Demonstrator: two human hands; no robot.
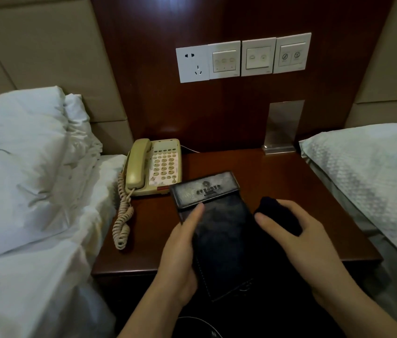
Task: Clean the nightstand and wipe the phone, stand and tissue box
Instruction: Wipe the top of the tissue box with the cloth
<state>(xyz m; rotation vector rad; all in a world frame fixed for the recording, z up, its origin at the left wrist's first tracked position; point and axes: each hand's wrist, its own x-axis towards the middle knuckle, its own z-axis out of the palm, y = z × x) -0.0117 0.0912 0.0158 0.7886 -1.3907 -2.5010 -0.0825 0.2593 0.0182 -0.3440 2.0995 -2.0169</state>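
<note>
A black leather tissue box [219,230] with an embossed logo is held tilted above the front of the dark wooden nightstand [290,181]. My left hand [180,254] grips its left side, thumb lying on the top face. My right hand [297,237] holds a dark cloth [277,213] bunched in its fingers, just right of the box. A beige corded phone [154,167] sits at the back left of the nightstand, its coiled cord [122,215] hanging along the left edge. A silver metal stand [282,128] rises at the back right against the wall panel.
A bed with white pillows [22,154] borders the nightstand on the left, and a second pillow [375,167] overlaps its right edge. Wall sockets and switches [243,58] are set in the wooden panel above.
</note>
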